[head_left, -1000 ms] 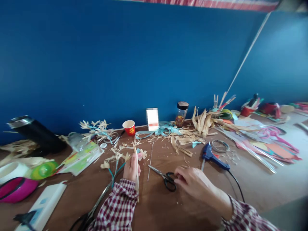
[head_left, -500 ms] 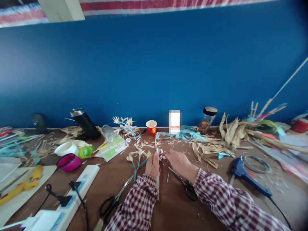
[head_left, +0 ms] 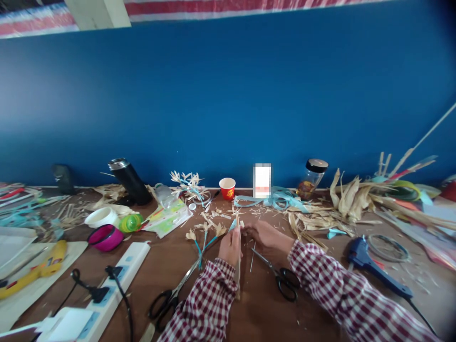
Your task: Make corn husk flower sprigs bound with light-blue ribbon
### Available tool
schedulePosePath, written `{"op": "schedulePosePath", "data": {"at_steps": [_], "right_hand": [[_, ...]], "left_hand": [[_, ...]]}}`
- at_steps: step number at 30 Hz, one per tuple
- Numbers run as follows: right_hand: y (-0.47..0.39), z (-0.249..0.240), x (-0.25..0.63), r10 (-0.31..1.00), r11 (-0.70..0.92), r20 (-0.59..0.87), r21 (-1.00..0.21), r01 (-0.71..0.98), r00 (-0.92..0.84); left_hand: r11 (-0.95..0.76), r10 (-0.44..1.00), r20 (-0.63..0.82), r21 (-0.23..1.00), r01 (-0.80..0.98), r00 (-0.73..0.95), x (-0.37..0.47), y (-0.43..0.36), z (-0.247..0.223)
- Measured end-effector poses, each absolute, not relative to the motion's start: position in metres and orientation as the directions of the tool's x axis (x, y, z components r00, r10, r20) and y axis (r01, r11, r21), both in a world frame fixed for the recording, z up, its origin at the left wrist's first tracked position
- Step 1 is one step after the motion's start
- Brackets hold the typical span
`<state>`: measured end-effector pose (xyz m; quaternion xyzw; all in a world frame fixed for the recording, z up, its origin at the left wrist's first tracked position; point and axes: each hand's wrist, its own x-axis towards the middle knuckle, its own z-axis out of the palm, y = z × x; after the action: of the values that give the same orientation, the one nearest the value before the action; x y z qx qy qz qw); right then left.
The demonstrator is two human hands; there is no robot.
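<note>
My left hand (head_left: 231, 248) is closed around a long pale strip of dried husk (head_left: 238, 275), which runs from beyond the fingertips back along my sleeve. Just to its right is my right hand (head_left: 269, 236), its fingers bent and pressed together; whatever they hold is too small to make out. A thin stick (head_left: 252, 259) lies on the table below the right fingers, beside black-handled scissors (head_left: 285, 280). Left of my left hand lie small husk flowers with blue stems (head_left: 201, 244), touching a second pair of scissors (head_left: 171, 299).
Behind my hands stand a red paper cup (head_left: 227, 190) and a lidded jar (head_left: 312, 180). Blue ribbon (head_left: 281, 198) and dried husks (head_left: 351, 197) lie along the wall. A blue glue gun (head_left: 377, 266) is at right; a power strip (head_left: 117, 285) and yellow glue gun (head_left: 39, 273) are at left.
The view has shifted slightly, moving the scene a little to the right. My right fingers, stretched towards the left hand before, are now more curled. My left hand still grips the husk strip.
</note>
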<state>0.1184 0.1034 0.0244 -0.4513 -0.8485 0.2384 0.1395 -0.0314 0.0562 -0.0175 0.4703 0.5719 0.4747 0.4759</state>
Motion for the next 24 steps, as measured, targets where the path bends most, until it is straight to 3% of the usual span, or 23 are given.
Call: {"op": "schedulePosePath", "data": {"at_steps": [8, 13, 24], "right_hand": [[0.158, 0.049, 0.099, 0.909, 0.416, 0.167, -0.425, 0.804, -0.382], [0.198, 0.052, 0.065, 0.909, 0.416, 0.205, -0.380, 0.826, -0.363], [0.186, 0.065, 0.073, 0.880, 0.466, 0.303, -0.401, 0.789, -0.366]], "left_hand": [[0.148, 0.979, -0.129, 0.983, 0.109, -0.160, -0.026, 0.058, -0.018], [0.191, 0.974, -0.181, 0.980, 0.062, -0.139, -0.027, 0.058, -0.015], [0.199, 0.970, -0.193, 0.980, 0.026, -0.147, -0.028, 0.061, -0.016]]}}
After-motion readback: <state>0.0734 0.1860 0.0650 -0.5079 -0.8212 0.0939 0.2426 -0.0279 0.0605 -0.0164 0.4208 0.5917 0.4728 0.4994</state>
